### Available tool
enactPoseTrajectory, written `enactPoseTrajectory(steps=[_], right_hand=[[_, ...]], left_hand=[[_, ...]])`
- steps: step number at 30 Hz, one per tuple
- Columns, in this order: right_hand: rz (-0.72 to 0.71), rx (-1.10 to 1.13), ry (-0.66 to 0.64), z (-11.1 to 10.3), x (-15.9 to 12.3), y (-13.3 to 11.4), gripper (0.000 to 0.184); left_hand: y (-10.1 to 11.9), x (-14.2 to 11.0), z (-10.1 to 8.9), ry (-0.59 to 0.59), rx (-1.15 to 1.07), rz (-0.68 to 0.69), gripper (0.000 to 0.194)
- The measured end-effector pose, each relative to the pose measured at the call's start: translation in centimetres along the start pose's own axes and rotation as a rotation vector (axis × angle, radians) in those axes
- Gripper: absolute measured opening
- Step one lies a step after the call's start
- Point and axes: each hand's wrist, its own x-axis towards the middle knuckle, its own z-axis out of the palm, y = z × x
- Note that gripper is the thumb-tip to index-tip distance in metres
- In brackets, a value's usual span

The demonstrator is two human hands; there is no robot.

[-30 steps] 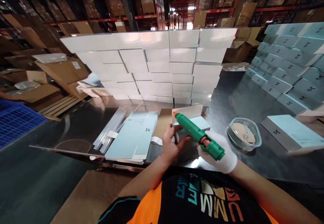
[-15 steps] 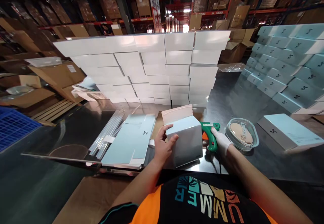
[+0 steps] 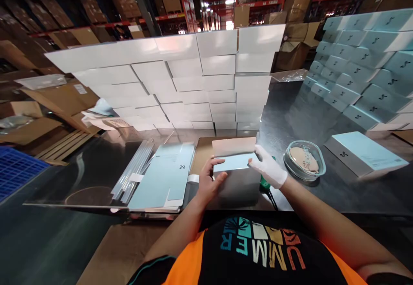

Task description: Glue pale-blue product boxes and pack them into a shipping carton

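Box [image 3: 238, 186] sits ctr frame, a bit below mid, btwn both hands: just R of the L hand [image 3: 208, 177], just L of the gloved R hand [image 3: 269, 169]. Its raised flap [image 3: 232, 146] stands at the far edge of the blue top, long axis approx L–R across frame; R hand is nearer the flap, at its R end. L fingers part-open w/ box's L corner btwn: thumb on near face, fingertips over top edge. R thumb tip's at top's R edge, other fingers up by flap end; can't tell if they pinch it. Green glue gun [image 3: 265, 184] partly hidden, below R hand.
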Motion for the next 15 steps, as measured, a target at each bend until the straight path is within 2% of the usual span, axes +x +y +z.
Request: enactPoseTrajectory(steps=[3, 5, 6, 8, 10, 11, 13, 14, 15], right_hand=[[-0.090, 0.008, -0.068, -1.0, -1.1, 1.1, 0.076], [-0.167, -0.038, -0.086, -1.5, -2.0, 1.6, 0.063], [-0.200, -0.057, -0.108, -1.6, -2.4, 1.7, 0.053], [-0.247, -0.073, -0.169, -1.4, -3.2, 1.5, 0.033], [-0.283, -0.079, -0.212, -0.9, -3.7, 1.0, 0.025], [-0.299, -0.078, -0.217, -0.7, -4.0, 0.8, 0.023], [-0.312, -0.062, -0.193, 0.0, -4.4, 1.0, 0.023], [-0.301, -0.047, -0.164, 0.3, -4.8, 1.2, 0.027], [-0.268, -0.031, -0.124, 0.6, -5.1, 1.6, 0.038]], left_hand=[[-0.6, 0.2, -0.2, 0.090, -0.071, 0.115, 0.061], [-0.7, 0.6, -0.8, 0.096, -0.129, 0.202, 0.058], [-0.6, 0.7, -1.3, 0.043, -0.124, 0.253, 0.053], [-0.1, 1.0, -2.5, -0.140, -0.051, 0.364, 0.037], [0.5, 1.1, -3.7, -0.300, 0.030, 0.457, 0.026], [0.8, 1.0, -4.3, -0.340, 0.053, 0.488, 0.026], [1.3, 0.7, -4.8, -0.346, 0.077, 0.518, 0.030], [1.6, 0.5, -4.8, -0.326, 0.081, 0.520, 0.031], [1.8, 0.3, -4.6, -0.297, 0.076, 0.513, 0.031]])
